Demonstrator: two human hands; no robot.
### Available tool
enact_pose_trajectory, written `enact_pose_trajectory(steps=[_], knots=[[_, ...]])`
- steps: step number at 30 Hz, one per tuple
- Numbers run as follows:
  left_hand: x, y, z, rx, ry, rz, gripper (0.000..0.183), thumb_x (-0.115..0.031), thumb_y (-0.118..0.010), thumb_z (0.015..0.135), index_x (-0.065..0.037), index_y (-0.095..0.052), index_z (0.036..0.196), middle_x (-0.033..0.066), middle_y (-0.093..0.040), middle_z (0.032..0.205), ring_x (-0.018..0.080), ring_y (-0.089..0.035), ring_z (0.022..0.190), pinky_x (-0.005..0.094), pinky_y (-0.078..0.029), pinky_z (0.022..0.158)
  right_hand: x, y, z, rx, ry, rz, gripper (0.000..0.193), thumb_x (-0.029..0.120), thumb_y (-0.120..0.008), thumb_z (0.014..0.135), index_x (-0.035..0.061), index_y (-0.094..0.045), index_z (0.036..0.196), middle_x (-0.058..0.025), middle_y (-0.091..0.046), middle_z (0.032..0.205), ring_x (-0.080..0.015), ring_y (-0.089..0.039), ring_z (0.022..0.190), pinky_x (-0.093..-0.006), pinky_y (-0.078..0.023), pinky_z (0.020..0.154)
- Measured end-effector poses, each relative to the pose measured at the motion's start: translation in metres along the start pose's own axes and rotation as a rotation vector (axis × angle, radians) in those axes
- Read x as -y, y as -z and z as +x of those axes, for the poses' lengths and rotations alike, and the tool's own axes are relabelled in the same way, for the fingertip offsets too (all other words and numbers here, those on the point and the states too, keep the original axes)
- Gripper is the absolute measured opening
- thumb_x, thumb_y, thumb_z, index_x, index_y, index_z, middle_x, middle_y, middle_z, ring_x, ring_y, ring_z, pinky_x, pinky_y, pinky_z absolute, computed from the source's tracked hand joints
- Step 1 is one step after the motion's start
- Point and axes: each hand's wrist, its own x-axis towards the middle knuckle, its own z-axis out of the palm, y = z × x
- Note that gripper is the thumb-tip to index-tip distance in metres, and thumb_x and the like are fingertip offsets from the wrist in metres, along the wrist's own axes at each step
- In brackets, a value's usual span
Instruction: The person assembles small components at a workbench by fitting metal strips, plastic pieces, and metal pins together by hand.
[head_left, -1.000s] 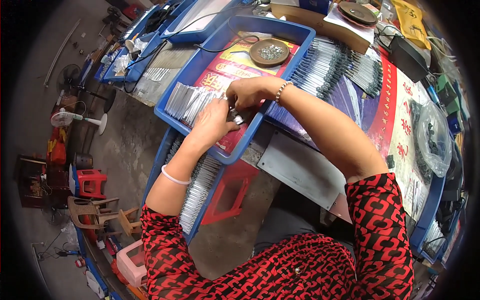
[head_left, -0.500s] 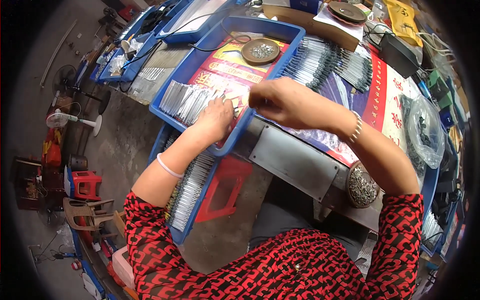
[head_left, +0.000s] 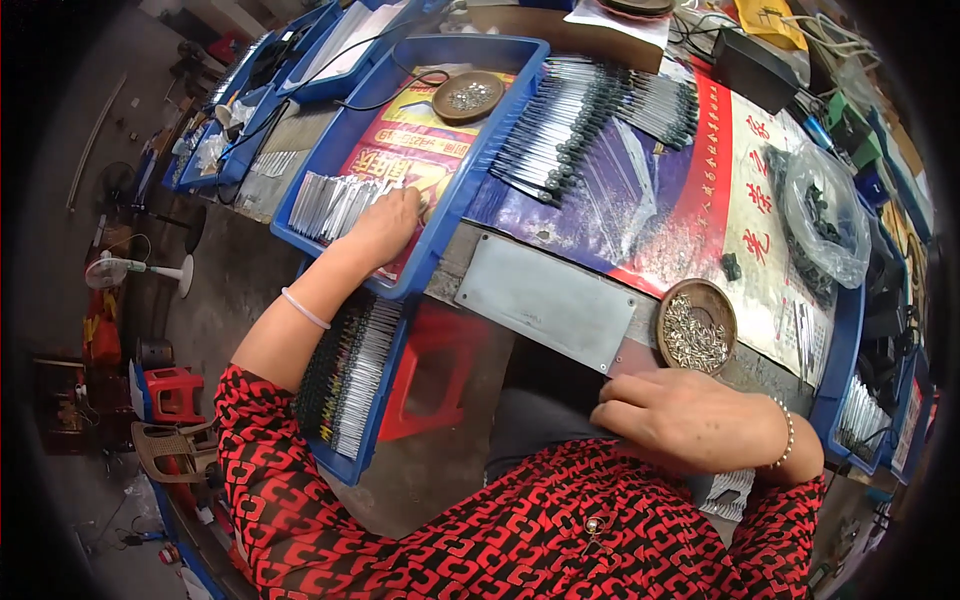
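Note:
My left hand (head_left: 388, 226) reaches into a blue tray (head_left: 487, 148), its fingers curled down at the end of a row of thin silver metal strips (head_left: 325, 205). What those fingertips grip is hidden. My right hand (head_left: 685, 415) is at the table's front edge, just below a round brown bowl (head_left: 731, 312) of small metal pins (head_left: 693, 338). Its fingers are bent and pressed together; I cannot see what is between them. A grey metal plate (head_left: 545, 300) lies on the edge to the left of this hand.
Slim metal rods with dark ends (head_left: 565, 125) lie in rows on the printed table cover. Another small bowl (head_left: 438, 105) stands inside the tray. A lower blue tray (head_left: 350, 470) holds more rods beside a red stool (head_left: 430, 375). A clear plastic bag (head_left: 825, 225) lies at right.
My right hand has moved from beside the tray's right wall back to the table's front edge near the bowl of pins. My left hand stays at the strips. The whole view has shifted slightly.

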Motion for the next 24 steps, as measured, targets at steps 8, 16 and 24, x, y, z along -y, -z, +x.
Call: enact_pose_trajectory(steps=[8, 16, 24], knots=[[0.0, 0.001, 0.005, -0.056, 0.018, 0.002, 0.019, -0.013, -0.036, 0.09, 0.004, -0.043, 0.096, 0.0283, -0.06, 0.086, 0.0428, -0.06, 0.08, 0.0488, -0.048, 0.071, -0.002, -0.035, -0.042, -0.091, -0.17, 0.147, 0.023, 0.015, -0.059, 0.082, 0.0024, -0.05, 0.098, -0.0134, -0.051, 0.088, -0.0314, -0.055, 0.083, -0.0398, -0.045, 0.07], [0.0, 0.016, 0.005, 0.025, 0.018, 0.01, 0.024, -0.016, -0.051, 0.081, 0.005, -0.044, 0.09, 0.029, -0.06, 0.078, 0.0448, -0.059, 0.077, 0.0491, -0.046, 0.07, -0.009, -0.047, -0.041, -0.087, -0.185, 0.195, 0.025, 0.016, -0.06, 0.081, 0.0023, -0.05, 0.099, -0.0136, -0.051, 0.086, -0.0324, -0.054, 0.083, -0.0406, -0.045, 0.07], [0.005, 0.028, 0.012, 0.163, 0.002, 0.013, 0.025, -0.016, -0.051, 0.079, 0.005, -0.045, 0.09, 0.0284, -0.059, 0.074, 0.0435, -0.059, 0.074, 0.0494, -0.046, 0.069, -0.013, -0.057, -0.028, -0.075, -0.199, 0.241, 0.027, 0.017, -0.06, 0.082, 0.0015, -0.052, 0.102, -0.0135, -0.053, 0.086, -0.0325, -0.055, 0.082, -0.041, -0.045, 0.069]])
